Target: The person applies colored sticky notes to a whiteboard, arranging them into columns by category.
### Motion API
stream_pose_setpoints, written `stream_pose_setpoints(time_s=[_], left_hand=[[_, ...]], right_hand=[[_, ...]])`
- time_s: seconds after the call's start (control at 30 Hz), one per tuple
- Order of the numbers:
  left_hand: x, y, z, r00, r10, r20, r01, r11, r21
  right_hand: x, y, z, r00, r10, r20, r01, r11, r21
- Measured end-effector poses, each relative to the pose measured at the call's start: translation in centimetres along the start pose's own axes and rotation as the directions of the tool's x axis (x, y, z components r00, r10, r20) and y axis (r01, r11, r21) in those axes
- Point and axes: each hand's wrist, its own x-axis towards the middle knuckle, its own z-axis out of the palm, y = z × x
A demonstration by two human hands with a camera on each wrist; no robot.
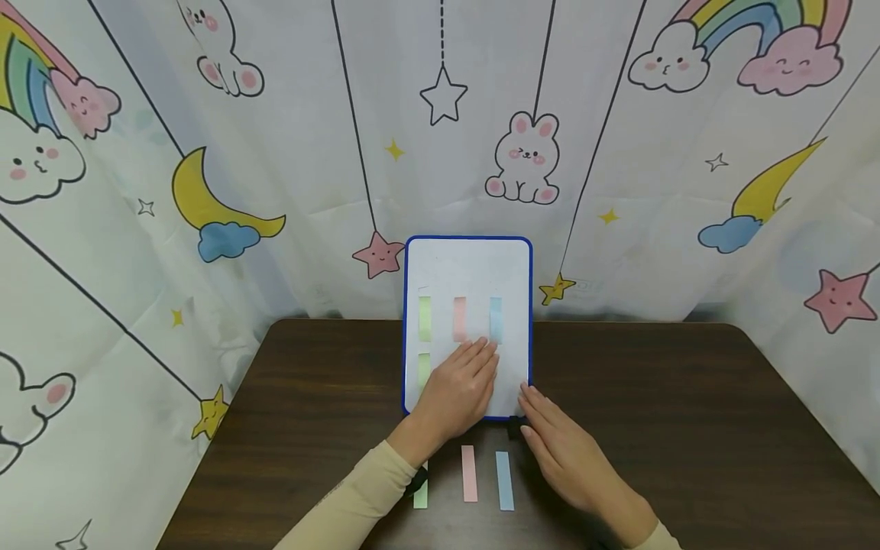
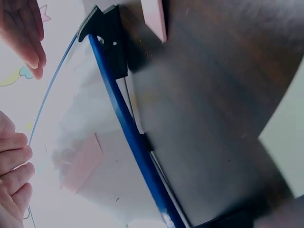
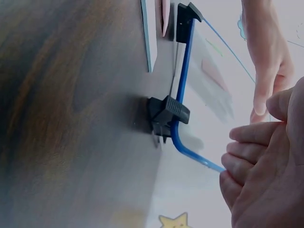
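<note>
A whiteboard (image 1: 470, 263) with a blue frame stands upright on the table. Its upper row holds a green strip (image 1: 425, 318), a pink strip (image 1: 460, 317) and a blue strip (image 1: 496, 317); a second green strip (image 1: 423, 370) sits below the first. My left hand (image 1: 457, 386) lies over the board's lower middle, fingers straight. Below it, the left wrist view shows another pink strip (image 2: 83, 164) on the board, which the hand hides in the head view. At the lower right edge, my right hand (image 1: 560, 431) has its straight fingertips at the frame.
On the dark table (image 1: 639, 397), in front of the board, lie a pink strip (image 1: 469, 473), a blue strip (image 1: 505, 481) and a green strip (image 1: 420, 500) partly under the left wrist. Black stand clips (image 3: 166, 114) grip the board's bottom edge. A printed curtain (image 1: 302, 153) hangs behind.
</note>
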Motion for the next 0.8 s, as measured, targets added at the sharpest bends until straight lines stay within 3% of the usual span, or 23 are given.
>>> stream_pose_setpoints(time_s=[0.5,0.8], left_hand=[[-1.8,1.2,-1.2,0.997,-0.019,0.07,0.026,0.995,-0.095],[-3.0,2.3,-2.0,0.995,0.017,0.102,-0.004,0.993,-0.119]], right_hand=[[-0.9,0.3,-0.2,1.0,-0.011,-0.002,0.011,1.0,0.005],[-1.8,0.0,-0.4,0.999,0.029,0.02,-0.029,0.999,0.038]])
